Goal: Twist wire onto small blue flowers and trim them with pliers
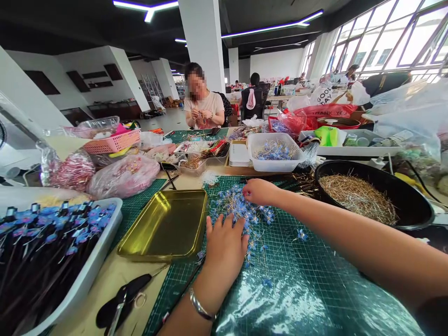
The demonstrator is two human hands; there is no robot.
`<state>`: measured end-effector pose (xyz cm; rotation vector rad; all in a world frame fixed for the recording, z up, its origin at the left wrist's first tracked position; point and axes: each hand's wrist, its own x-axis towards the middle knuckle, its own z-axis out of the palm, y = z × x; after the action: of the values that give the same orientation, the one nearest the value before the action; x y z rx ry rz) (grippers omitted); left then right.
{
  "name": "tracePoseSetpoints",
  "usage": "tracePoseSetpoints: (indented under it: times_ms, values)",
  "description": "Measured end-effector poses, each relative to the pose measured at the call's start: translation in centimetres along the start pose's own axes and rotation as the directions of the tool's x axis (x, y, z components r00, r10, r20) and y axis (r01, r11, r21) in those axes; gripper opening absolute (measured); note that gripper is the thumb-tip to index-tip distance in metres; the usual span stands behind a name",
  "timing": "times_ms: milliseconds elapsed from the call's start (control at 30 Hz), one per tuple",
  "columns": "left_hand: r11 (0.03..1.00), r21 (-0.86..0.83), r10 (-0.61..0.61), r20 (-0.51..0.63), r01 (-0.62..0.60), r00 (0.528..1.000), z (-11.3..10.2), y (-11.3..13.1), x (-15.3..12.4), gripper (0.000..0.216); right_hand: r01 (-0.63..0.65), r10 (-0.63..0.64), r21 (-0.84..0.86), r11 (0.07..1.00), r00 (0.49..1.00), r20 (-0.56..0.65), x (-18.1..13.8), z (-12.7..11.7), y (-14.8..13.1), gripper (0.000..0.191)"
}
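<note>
Green mat [308, 289] lies bare nearer the person, while blue flowers [241, 207] sit heaped by its far edge, beside a gold tin [164, 224] (empty). Left hand [224, 242] rests spread on the heap; right hand [257, 190] pinches among flowers, fingertips hidden. Black bowl [413, 205] holds wire pins.

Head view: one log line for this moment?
left hand: flat on blue flowers | right hand: fingertips at pile's far edge | surface: green mat | nearby: gold tin, empty

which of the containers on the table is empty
The gold tin beside the left hand. The white bins hold blue flowers; the black bowl holds straw-like wire.
</note>
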<state>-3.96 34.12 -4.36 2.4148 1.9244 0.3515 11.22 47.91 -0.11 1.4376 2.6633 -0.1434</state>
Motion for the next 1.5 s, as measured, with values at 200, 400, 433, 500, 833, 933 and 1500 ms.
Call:
tracePoseSetpoints:
  times_ms: [200,400,433,500,833,933,1500]
  values:
    - [1.000,-0.006,0.017,-0.011,-0.017,1.000,0.2,-0.1,-0.1,0.039,-0.014,0.014,-0.039,0.999,1.000,0.007,0.1,0.8,0.7,0.024]
    - [0.999,0.001,0.032,0.005,-0.032,0.999,0.3,-0.1,-0.3,0.043,-0.046,0.044,-0.025,0.999,0.994,-0.100,-1.0,0.6,2.2,0.023]
    - [0.999,0.001,0.036,0.011,-0.036,0.999,0.3,-0.1,-0.4,0.043,-0.050,0.047,-0.020,0.999,0.992,-0.117,-1.2,0.6,2.4,0.022]
    - [0.999,0.002,0.045,0.018,-0.045,0.999,0.2,-0.1,-0.4,0.041,-0.049,0.047,-0.005,0.999,0.988,-0.147,-1.7,0.7,2.8,0.021]
    - [0.999,0.000,0.044,0.017,-0.044,0.999,0.0,0.1,-0.3,0.038,-0.036,0.051,0.066,0.997,0.970,-0.238,-3.9,-0.4,1.7,0.022]
    - [0.998,0.010,0.055,0.018,-0.055,0.998,-0.1,0.1,-0.4,0.037,-0.011,0.023,0.084,0.996,0.990,-0.138,-4.0,-0.1,-1.3,0.021]
    - [0.997,0.010,0.075,0.022,-0.076,0.997,-0.2,0.0,-0.4,0.037,-0.185,0.220,0.183,0.965,0.957,-0.190,-8.0,0.1,-0.8,0.018]
